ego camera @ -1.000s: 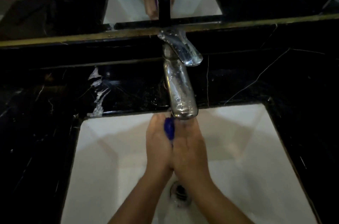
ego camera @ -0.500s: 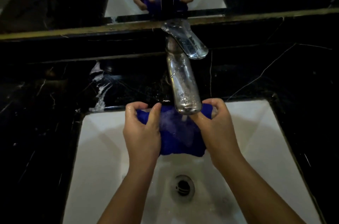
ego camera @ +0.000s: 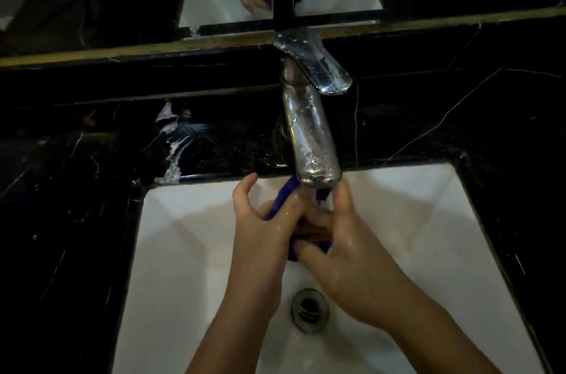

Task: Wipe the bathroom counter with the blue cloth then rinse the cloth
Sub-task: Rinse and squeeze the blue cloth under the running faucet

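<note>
We have our left hand [ego camera: 263,229] and right hand [ego camera: 346,248] both clenched round the soaked blue cloth [ego camera: 283,197], bunched under the spotted chrome tap spout [ego camera: 312,140] over the white sink basin [ego camera: 183,251]; soft, limp and slippery, it seems best squeezed whole.

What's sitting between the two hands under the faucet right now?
The blue cloth, bunched and pressed between left hand and right hand in the head view.

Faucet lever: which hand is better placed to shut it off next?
Right, probably. The lever angles toward the right hand; the left hand sits across the spout. Both grip the cloth.
</note>
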Available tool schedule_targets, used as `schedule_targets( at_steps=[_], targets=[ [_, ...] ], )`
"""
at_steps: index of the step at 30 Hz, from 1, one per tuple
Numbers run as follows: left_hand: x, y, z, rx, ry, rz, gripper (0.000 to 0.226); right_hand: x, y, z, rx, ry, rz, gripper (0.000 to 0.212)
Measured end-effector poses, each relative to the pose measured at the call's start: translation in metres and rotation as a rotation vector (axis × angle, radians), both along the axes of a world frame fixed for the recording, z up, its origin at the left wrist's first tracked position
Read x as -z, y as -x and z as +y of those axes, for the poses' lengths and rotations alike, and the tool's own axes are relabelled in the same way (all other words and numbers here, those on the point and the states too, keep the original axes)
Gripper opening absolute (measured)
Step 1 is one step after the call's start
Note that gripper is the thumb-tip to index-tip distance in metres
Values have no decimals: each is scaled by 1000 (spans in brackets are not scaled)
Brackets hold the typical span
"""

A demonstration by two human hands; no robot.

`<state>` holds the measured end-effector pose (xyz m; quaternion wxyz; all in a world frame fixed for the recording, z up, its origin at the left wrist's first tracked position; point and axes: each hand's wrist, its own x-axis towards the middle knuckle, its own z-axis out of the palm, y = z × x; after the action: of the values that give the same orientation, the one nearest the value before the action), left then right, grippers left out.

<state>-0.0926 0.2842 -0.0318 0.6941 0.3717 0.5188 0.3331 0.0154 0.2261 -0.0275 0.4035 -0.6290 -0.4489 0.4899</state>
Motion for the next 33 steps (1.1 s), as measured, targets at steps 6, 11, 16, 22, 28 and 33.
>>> schedule_targets(
  at_steps=[6,11,16,22,28,33],
  targets=[
    [18,9,7,-220,164,-137,48,11,-7,-11,257,-90,16,71],
    [19,10,-1,-304,473,-494,37,36,-27,-12,495,364,111,66],
    [19,15,-11,-155,496,-605,44,41,-22,-3,340,365,797,45],
    [19,28,-6,-5,164,-137,79,58,-26,7,404,143,763,79],
    [15,29,-4,-64,-123,36,68,52,-30,2,450,80,557,92],
    [9,21,-4,-38,-96,-6,64,47,-32,-3,226,280,720,74]
  ],
)
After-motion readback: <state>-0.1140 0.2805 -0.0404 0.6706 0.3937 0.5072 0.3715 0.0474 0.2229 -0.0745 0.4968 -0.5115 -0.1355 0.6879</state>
